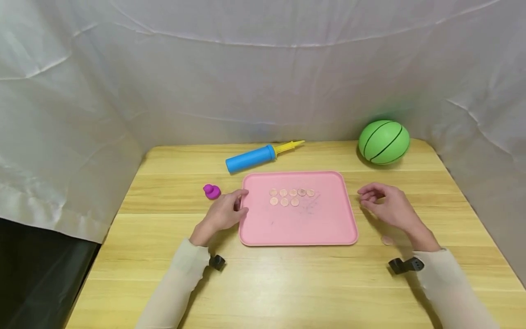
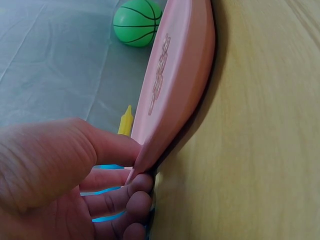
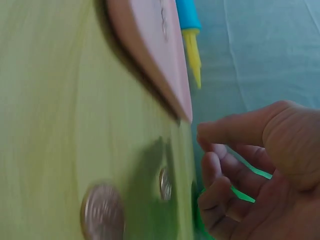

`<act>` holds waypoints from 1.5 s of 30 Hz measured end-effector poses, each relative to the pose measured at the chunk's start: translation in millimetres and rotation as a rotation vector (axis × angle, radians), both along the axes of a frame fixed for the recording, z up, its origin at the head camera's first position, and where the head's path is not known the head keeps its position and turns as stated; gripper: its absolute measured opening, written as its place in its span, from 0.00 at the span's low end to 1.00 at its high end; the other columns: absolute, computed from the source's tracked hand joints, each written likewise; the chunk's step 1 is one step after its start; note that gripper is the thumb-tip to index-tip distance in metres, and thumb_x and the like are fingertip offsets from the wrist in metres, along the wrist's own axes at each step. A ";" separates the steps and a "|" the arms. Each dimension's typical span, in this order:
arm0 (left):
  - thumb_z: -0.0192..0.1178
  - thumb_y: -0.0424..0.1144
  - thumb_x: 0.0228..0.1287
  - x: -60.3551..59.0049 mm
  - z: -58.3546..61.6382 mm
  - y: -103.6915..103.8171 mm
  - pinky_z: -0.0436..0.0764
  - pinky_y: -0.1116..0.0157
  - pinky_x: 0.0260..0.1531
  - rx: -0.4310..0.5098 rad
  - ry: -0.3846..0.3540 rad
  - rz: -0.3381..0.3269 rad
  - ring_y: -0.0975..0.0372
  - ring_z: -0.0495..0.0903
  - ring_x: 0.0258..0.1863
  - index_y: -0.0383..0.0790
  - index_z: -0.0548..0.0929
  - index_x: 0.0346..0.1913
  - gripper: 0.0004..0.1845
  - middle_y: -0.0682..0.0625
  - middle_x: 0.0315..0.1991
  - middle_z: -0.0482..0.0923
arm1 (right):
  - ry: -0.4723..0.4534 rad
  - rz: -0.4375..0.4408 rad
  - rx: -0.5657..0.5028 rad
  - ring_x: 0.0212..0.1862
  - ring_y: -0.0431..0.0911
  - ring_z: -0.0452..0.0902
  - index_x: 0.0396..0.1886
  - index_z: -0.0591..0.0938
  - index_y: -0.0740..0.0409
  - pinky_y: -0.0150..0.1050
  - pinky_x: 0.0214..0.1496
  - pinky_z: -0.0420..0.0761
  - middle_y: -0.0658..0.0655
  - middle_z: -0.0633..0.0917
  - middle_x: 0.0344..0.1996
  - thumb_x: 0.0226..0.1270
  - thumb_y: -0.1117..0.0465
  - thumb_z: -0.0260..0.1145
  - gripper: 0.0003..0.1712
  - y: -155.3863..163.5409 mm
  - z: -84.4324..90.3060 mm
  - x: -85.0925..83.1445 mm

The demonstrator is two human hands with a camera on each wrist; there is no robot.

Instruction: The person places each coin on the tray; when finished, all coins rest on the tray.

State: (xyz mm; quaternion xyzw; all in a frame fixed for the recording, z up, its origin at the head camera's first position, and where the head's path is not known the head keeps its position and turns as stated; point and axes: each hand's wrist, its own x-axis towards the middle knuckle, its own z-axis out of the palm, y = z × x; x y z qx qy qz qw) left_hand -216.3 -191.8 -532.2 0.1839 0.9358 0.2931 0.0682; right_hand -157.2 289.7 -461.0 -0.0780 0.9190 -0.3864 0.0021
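My left hand (image 1: 223, 211) grips the left rim of a pink tray (image 1: 296, 233), thumb over the edge and fingers against its outer side in the left wrist view. Inside the tray, several copper-coloured coins (image 1: 283, 193) lie flat in two rows. To the right of the tray, my right hand (image 1: 388, 205) hovers over the table with loosely curled fingers and nothing visible in them. One coin (image 1: 386, 240) lies on the wood near the right wrist. The right wrist view shows that large coin (image 3: 103, 212) and a second coin (image 3: 165, 184), which the hand hides from the head view.
Behind the tray lies a blue hand pump (image 1: 251, 158) with a yellow nozzle. A green ball (image 1: 384, 142) sits at the back right of the wooden table (image 1: 263, 288). Beside the left hand is a small purple duck-like toy (image 1: 212, 192). Pale cloth (image 1: 263, 82) hangs behind and around.
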 end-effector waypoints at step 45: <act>0.72 0.45 0.71 -2.7 -6.9 -3.1 0.70 0.68 0.27 0.000 0.012 0.012 0.63 0.74 0.28 0.47 0.79 0.76 0.32 0.56 0.29 0.78 | -0.089 0.143 0.296 0.42 0.50 0.79 0.61 0.80 0.72 0.45 0.45 0.79 0.62 0.85 0.40 0.73 0.67 0.69 0.21 24.5 -6.2 -7.7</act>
